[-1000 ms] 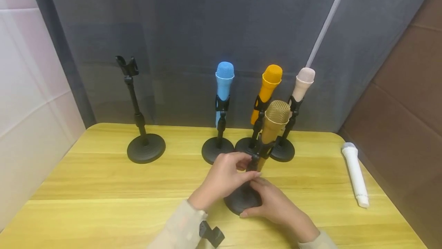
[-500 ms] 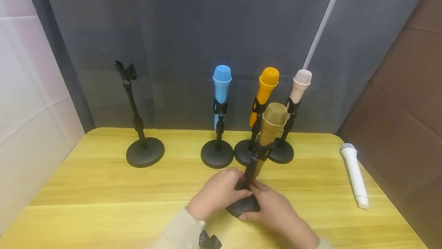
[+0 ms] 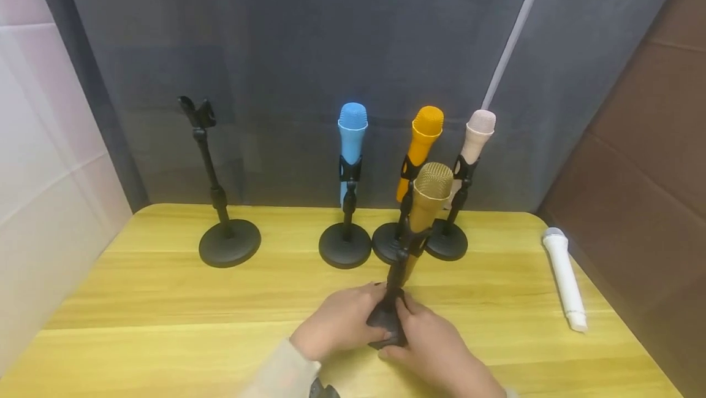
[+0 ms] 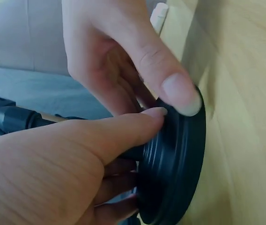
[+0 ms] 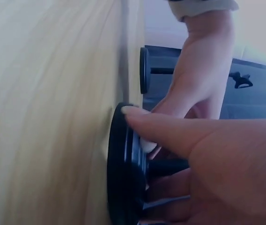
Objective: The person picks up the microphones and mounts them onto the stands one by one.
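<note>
My left hand and right hand grip a black desktop microphone stand low down, one from each side. Its clip holds a gold microphone, which leans up and to the right. In the left wrist view both thumbs lie on the round base, and the left fingers reach around behind the post. The right wrist view has my right thumb on the edge of that base, with fingers curled past the post. Whether the base touches the table fully I cannot tell.
Behind stand a blue microphone, an orange one and a pale pink one, each on a black stand. An unloaded stand is at the left. A white microphone lies near the right edge of the wooden table.
My left hand has come down from the stand's post to its base. My right hand has stayed at the base. The gold microphone appears shifted slightly left, along with the whole view.
</note>
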### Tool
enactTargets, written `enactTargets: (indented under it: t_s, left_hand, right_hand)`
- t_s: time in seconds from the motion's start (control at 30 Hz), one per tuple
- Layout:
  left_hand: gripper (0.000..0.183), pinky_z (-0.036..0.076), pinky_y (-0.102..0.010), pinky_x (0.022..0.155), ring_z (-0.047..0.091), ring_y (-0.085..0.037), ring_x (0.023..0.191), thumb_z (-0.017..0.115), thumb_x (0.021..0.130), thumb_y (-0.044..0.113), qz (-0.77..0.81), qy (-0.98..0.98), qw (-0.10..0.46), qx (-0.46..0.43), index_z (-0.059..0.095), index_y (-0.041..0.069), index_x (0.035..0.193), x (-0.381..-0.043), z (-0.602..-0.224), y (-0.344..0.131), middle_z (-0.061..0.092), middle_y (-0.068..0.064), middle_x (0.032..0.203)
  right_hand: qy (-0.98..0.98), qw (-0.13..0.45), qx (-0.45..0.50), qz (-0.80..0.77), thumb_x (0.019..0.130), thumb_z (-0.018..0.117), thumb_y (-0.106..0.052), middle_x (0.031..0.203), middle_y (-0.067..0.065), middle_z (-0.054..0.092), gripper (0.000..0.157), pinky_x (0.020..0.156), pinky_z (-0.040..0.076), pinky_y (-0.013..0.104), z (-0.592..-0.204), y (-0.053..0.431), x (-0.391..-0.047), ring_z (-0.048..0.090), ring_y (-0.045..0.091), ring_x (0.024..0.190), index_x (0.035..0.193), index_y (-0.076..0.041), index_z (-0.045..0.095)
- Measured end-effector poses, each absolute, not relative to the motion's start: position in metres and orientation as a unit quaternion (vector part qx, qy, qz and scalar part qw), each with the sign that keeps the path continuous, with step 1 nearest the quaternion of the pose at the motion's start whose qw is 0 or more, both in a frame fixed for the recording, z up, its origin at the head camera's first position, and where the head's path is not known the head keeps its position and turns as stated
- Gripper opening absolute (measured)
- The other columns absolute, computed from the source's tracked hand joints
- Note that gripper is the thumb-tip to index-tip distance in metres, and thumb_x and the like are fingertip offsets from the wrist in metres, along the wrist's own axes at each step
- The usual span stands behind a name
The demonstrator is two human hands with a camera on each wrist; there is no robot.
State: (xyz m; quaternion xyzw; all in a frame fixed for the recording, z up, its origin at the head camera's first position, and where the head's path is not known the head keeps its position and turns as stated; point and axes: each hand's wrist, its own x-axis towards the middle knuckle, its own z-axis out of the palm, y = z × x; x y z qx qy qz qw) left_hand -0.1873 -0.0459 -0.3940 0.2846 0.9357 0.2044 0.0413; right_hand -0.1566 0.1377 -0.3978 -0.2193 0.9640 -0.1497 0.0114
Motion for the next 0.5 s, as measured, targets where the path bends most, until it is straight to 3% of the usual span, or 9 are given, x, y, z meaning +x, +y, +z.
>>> enactTargets:
  t_s: [0.2,0.27,0.5]
  left_hand:
    - [0.064,0.047,-0.060,0.107,0.060,-0.027,0.133,0.079,0.085,0.040,0.163,0.948,0.025,0.274,0.060,0.013,0.140,-0.175,-0.390,-0.054,0.060,-0.006,0.146]
    - [0.065,0.044,-0.066,0.106,0.059,-0.029,0.133,0.078,0.086,0.041,0.146,0.953,0.020,0.266,0.060,0.009,0.140,-0.170,-0.388,-0.057,0.059,-0.008,0.146]
    - [0.072,0.044,-0.066,0.107,0.057,-0.029,0.136,0.075,0.087,0.048,0.083,0.966,0.032,0.245,0.058,0.002,0.140,-0.154,-0.385,-0.071,0.056,-0.012,0.149]
  right_hand:
    - [0.953,0.023,-0.249,-0.169,0.087,0.076,-0.049,0.149,0.019,0.053,0.079,0.096,0.056,0.049,-0.395,0.136,-0.160,0.063,0.033,0.127,0.143,0.001,0.053]
    - [0.951,0.032,-0.261,-0.165,0.087,0.075,-0.051,0.152,0.019,0.050,0.080,0.099,0.055,0.049,-0.395,0.134,-0.161,0.060,0.033,0.131,0.145,0.000,0.052]
    - [0.947,0.054,-0.281,-0.150,0.085,0.075,-0.056,0.157,0.020,0.043,0.088,0.107,0.050,0.050,-0.399,0.118,-0.165,0.047,0.033,0.143,0.147,0.001,0.049]
